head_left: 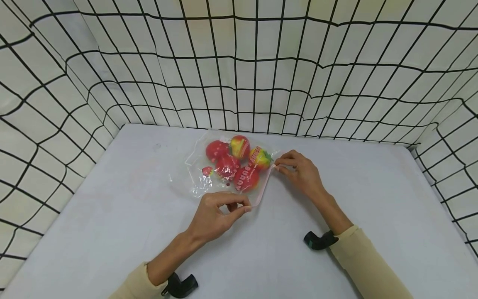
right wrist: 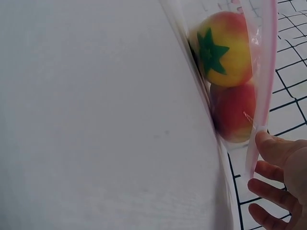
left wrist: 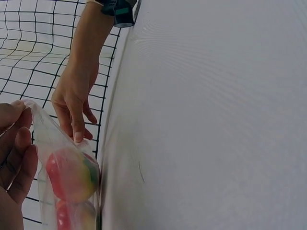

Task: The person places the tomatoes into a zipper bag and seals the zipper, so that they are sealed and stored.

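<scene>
A clear plastic zip bag [head_left: 194, 166] with a pink strip along its right edge lies on the table. Inside are several red and yellow toy fruits [head_left: 246, 178], one with a green star-shaped top [right wrist: 212, 51]. My left hand [head_left: 220, 214] pinches the near corner of the pink edge between thumb and forefinger. At the far corner of that same edge, my right hand [head_left: 300, 172] grips the bag with thumb and fingertips. In the right wrist view the pink strip [right wrist: 266, 72] runs down to the right thumb.
A white-covered table [head_left: 112, 216] spreads around the bag. Black netting [head_left: 254, 74] rises along its back and both sides, with pale walls behind. Black wrist devices [head_left: 319, 241] sit at both beige sleeves [head_left: 366, 261].
</scene>
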A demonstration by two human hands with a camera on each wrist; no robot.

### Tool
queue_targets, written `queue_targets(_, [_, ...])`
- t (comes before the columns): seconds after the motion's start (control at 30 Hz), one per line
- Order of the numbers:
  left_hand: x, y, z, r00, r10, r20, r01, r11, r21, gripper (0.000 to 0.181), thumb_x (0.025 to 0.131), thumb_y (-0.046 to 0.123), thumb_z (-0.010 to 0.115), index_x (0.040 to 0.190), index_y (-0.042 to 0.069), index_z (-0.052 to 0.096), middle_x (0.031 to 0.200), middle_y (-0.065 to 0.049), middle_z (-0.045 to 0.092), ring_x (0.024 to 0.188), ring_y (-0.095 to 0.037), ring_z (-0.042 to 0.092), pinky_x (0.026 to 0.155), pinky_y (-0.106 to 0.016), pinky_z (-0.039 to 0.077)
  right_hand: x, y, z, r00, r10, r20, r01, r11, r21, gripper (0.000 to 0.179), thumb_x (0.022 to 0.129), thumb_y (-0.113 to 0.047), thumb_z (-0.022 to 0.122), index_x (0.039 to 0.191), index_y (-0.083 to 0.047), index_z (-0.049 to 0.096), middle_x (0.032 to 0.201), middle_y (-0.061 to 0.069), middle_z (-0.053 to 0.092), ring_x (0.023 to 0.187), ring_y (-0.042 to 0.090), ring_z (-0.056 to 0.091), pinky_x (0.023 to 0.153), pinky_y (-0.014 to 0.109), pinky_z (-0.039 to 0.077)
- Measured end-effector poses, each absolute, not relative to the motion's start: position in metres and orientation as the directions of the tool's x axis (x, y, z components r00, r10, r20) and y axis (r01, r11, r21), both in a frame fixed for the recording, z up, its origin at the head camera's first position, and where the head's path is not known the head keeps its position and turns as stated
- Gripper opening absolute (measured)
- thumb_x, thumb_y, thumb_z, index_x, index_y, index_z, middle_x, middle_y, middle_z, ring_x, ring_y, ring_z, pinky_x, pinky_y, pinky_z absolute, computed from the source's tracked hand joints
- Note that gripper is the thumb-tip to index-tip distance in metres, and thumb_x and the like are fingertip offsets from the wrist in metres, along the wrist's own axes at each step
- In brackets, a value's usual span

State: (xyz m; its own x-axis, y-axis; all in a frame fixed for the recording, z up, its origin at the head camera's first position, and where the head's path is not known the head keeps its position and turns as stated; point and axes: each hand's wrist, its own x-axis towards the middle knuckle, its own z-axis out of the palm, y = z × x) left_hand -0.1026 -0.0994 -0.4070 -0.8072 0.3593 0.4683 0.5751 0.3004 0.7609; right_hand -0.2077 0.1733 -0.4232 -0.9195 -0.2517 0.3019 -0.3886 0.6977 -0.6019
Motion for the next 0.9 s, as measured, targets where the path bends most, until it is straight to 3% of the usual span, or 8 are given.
queue_targets(0.47, [-0.101,-0.099,-0.405,-0.806,0.365,0.465,0.572,0.279,0.771,0.007,0.09,0.014,0.082,0.096,0.018,0.082,0.085,0.005,0.079,0.07,-0.005,0.061,0.066,-0.021,0.057,-0.214,0.178,-0.424,-0.912,-0.232,0.339,-0.398,0.707,-0.585,0.015,0.091,-0.018,0.08,0.106,-0.014,0.083,0.112,0.005,0.072,0.098,0.025,0.067,0.073,0.033,0.049])
queue_targets(0.9, [-0.099,-0.099,-0.404,-0.808,0.375,0.455,0.562,0.259,0.785,0.009,0.091,0.017,0.081,0.1,0.016,0.083,0.086,0.004,0.079,0.071,-0.005,0.062,0.068,-0.021,0.058,-0.222,0.186,-0.425,-0.939,-0.193,0.284,-0.336,0.693,-0.638,0.018,0.093,-0.019,0.078,0.109,-0.012,0.082,0.117,0.006,0.071,0.102,0.025,0.066,0.081,0.036,0.051])
